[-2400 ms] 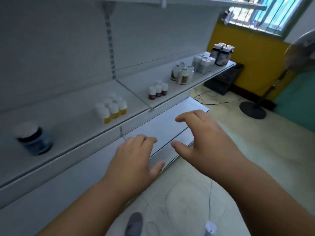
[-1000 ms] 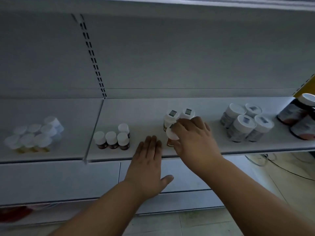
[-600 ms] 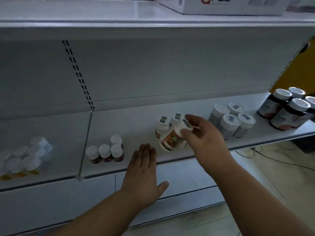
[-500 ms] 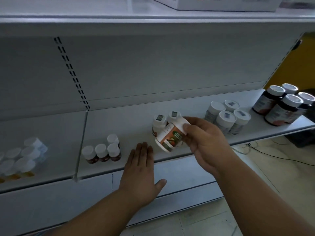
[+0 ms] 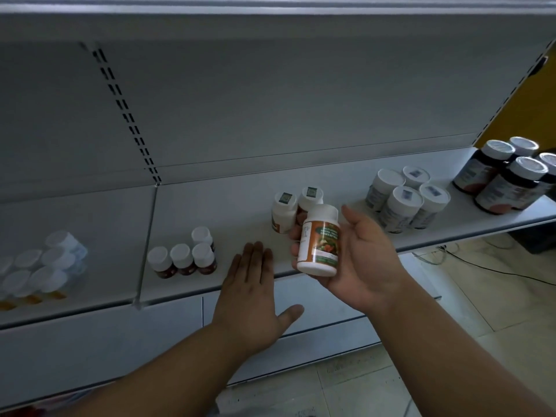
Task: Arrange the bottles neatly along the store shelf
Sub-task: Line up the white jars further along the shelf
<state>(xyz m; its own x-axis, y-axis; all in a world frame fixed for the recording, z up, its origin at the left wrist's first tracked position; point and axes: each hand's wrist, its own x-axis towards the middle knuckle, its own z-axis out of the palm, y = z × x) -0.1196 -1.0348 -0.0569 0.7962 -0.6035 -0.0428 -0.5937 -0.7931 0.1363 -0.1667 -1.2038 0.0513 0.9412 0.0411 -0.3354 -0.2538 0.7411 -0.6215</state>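
My right hand (image 5: 365, 260) holds a white bottle with an orange and green label (image 5: 319, 240) upright just in front of the shelf edge, its fingers curled behind it. Two like bottles (image 5: 284, 213) stand on the grey shelf (image 5: 240, 212) right behind it. My left hand (image 5: 251, 291) lies flat, fingers straight, its fingertips over the shelf's front edge to the left of the held bottle. Several small brown bottles with white caps (image 5: 186, 257) stand further left.
Several grey-labelled white-capped bottles (image 5: 406, 200) stand to the right, with dark bottles (image 5: 508, 179) at the shelf's right end. More white-capped bottles (image 5: 42, 266) sit on the left shelf section. A lower shelf and tiled floor with cables (image 5: 481, 266) lie below.
My right hand took a bottle from the group of three, lifted it off the shelf and turned it upright toward me. My left hand stayed flat at the shelf edge.
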